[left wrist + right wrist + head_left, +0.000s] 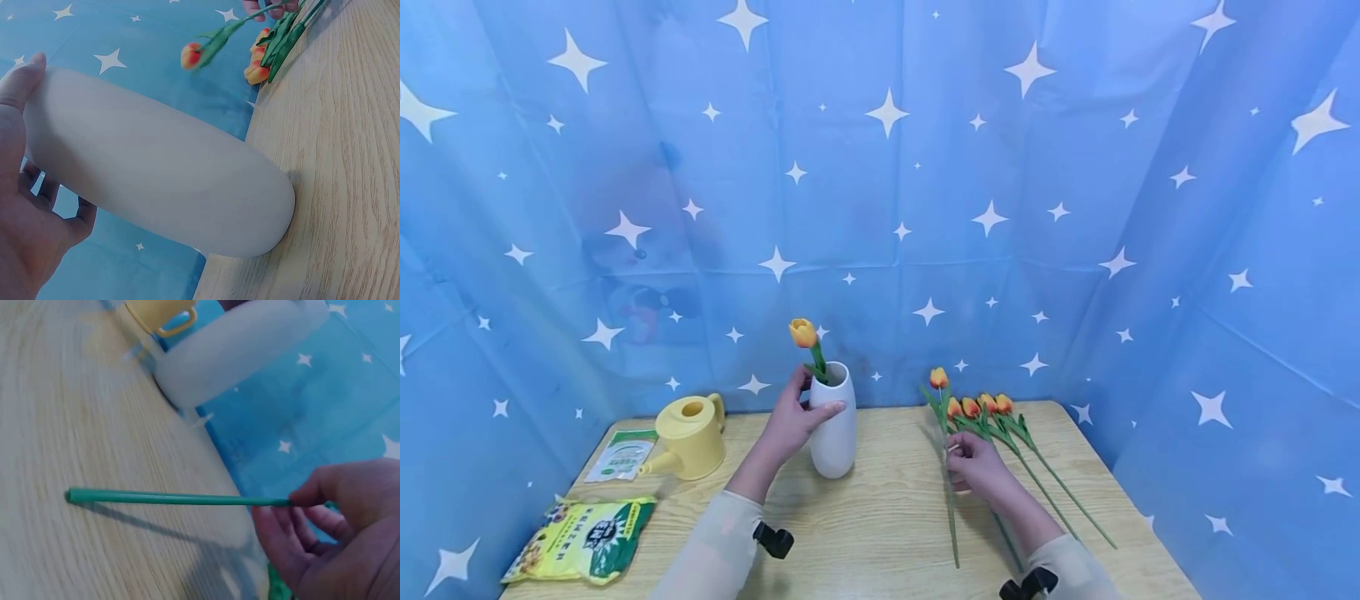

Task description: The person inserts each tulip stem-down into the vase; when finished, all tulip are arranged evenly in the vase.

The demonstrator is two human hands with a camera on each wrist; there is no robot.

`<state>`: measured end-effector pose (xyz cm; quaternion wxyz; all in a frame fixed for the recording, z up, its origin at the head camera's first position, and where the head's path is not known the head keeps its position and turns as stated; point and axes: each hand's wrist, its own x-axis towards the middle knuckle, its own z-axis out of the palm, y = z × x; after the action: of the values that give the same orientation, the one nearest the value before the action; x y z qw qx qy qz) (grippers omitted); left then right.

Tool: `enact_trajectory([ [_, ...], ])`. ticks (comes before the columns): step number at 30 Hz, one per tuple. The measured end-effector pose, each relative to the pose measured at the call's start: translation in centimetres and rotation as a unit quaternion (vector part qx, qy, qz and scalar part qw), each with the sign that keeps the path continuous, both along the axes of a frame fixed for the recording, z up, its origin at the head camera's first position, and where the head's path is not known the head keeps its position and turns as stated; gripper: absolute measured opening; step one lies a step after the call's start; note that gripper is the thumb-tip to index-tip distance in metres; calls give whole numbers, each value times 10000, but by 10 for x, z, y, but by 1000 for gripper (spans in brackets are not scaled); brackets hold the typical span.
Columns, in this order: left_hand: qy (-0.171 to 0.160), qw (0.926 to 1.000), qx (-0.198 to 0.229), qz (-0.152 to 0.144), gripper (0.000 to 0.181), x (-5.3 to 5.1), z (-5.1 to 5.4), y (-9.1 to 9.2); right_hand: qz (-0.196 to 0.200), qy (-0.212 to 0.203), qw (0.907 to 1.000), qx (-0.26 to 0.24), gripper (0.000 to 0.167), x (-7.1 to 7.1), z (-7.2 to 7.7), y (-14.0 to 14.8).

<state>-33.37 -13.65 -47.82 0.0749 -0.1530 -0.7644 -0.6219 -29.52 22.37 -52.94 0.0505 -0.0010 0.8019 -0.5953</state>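
A white vase (835, 433) stands upright on the wooden table, with one orange-yellow tulip (803, 333) in its mouth. My left hand (792, 421) grips the vase near its top, thumb across the front; the left wrist view shows the fingers curled round the vase's side. My right hand (976, 464) pinches the green stem (169, 497) of another tulip (938, 378) between thumb and fingers, the bloom pointing up and the stem's end hanging below. Beside the right hand, several orange tulips (987, 405) lie on the table, their stems running toward the front right.
Left of the vase is a yellow watering can (691, 437). A white and green packet (622, 456) and a yellow-green bag (583, 540) lie at the table's left side. Behind the table (865, 533) hangs a blue curtain (880, 208) with white stars.
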Motion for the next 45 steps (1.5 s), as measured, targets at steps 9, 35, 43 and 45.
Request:
enact_trajectory([
  [9, -43, 10000, -16, 6, 63, -1, 2, 0, -234, 79, 9988, -413, 24, 4, 6, -15],
  [35, -31, 10000, -13, 21, 61, -1, 4, -2, -739, 1114, 9738, -1841, 29, -4, 25, -41],
  [43, -39, 10000, -9, 22, 62, 0, 1, -1, -875, 1281, 9630, -2205, 30, -9, 39, -42],
  [45, -42, 10000, -5, 13, 62, 0, 1, -1, -895, 1373, 9597, -2284, 32, -10, 44, -43],
])
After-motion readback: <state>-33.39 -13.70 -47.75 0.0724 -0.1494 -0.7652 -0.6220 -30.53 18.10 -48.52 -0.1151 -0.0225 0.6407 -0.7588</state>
